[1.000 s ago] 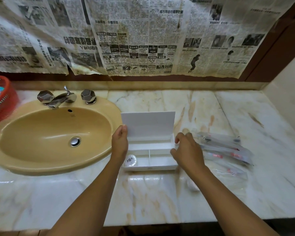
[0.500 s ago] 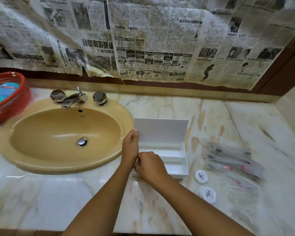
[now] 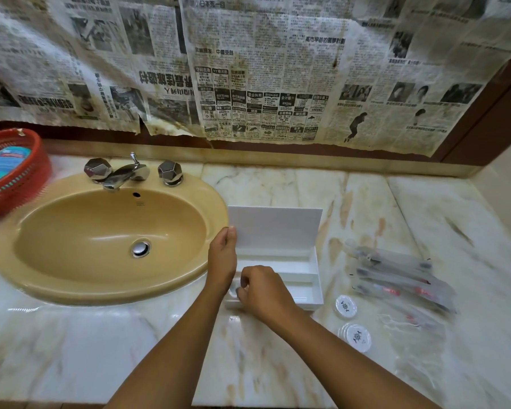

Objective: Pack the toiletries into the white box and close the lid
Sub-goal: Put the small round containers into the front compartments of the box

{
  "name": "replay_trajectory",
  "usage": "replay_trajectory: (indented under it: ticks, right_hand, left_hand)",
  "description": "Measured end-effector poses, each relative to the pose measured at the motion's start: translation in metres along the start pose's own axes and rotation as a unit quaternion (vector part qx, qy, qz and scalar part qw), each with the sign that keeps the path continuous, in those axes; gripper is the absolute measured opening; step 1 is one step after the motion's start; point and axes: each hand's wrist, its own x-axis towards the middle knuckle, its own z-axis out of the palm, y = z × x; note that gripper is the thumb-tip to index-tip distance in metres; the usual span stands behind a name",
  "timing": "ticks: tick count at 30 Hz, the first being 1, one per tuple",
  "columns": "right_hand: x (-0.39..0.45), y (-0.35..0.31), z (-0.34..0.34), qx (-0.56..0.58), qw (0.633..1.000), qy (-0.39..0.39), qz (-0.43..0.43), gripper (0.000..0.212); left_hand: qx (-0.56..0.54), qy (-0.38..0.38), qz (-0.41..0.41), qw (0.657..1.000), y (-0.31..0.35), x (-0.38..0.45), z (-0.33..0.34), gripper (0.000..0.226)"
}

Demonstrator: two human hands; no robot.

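Note:
The white box stands open on the marble counter beside the sink, its lid upright at the back. My left hand grips the left edge of the lid and box. My right hand reaches across into the front left compartment, fingers curled on a small round white pack that is mostly hidden. Two more round white packs lie on the counter right of the box. Several clear-wrapped toothbrush packets lie farther right.
A tan sink with a chrome tap sits left of the box, its rim touching the box's left side. A red basket stands at the far left. Newspaper covers the wall behind. Bare marble counter lies in front.
My right hand has moved from the box's right end across to the front left compartment and curled onto the round pack there. My left hand has stayed on the lid's left edge.

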Motion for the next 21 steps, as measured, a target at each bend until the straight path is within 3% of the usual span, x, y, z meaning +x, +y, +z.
replay_trajectory:
  ticks: [6,11,16,21]
  right_hand:
    - [-0.013,0.024,-0.035,0.020,0.994,0.105,0.001,0.012]
    - [-0.025,0.070,-0.063,-0.003,0.981,0.174,0.086,0.016]
    - [-0.037,0.113,-0.067,-0.073,0.973,0.083,0.204,0.029]
    - [-0.043,0.128,-0.055,-0.122,0.964,0.006,0.235,0.032]
  left_hand:
    - [-0.009,0.005,0.000,1.000,-0.002,0.002,0.000,0.043]
    - [-0.009,0.008,0.004,1.000,-0.005,0.003,0.000,0.042]
    - [-0.007,0.012,0.008,1.000,-0.007,0.004,0.002,0.028]
    - [-0.008,0.011,0.007,1.000,-0.009,0.006,0.002,0.024]
